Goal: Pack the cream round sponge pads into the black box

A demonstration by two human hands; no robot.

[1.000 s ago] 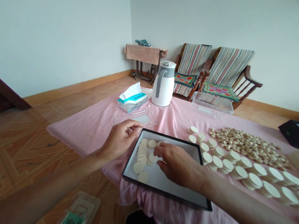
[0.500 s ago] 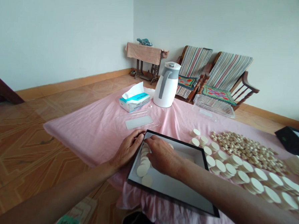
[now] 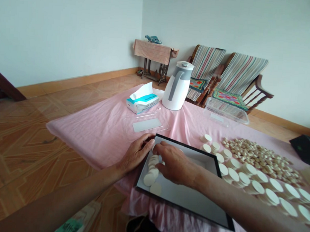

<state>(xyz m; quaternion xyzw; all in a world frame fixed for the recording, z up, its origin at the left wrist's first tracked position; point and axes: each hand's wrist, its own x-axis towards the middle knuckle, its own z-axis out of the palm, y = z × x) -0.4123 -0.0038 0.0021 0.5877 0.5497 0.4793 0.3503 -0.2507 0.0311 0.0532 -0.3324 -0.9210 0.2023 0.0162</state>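
- Left hand [image 3: 136, 155]: half curled, with the fingers at the left rim of the tray; it seems to hold nothing, though the view into the fingers is poor
- Right hand [image 3: 174, 164]: partly closed, fingers bent down over the upper end of the disc row; whether they have hold of a disc cannot be told
- Black-rimmed tray [image 3: 183, 209]: pale-floored, lying on the pink cloth [image 3: 73, 132] right under both hands
- Cream discs [image 3: 152, 169]: overlapping in a slanted row along the tray's left side, with a single disc [image 3: 155, 189] lying just below the row
- Short disc stacks [image 3: 253, 187]: in loose rows on the cloth, right of the tray
- Small beige pieces [image 3: 259, 159]: a broad heap on the cloth beyond the stacks
- Farther back on the cloth: a tissue box [image 3: 142, 103], a white thermal jug [image 3: 177, 91], a clear plastic lid [image 3: 146, 125] and a clear plastic tray [image 3: 225, 112]
- Black lid [image 3: 306, 150]: at the cloth's far right edge
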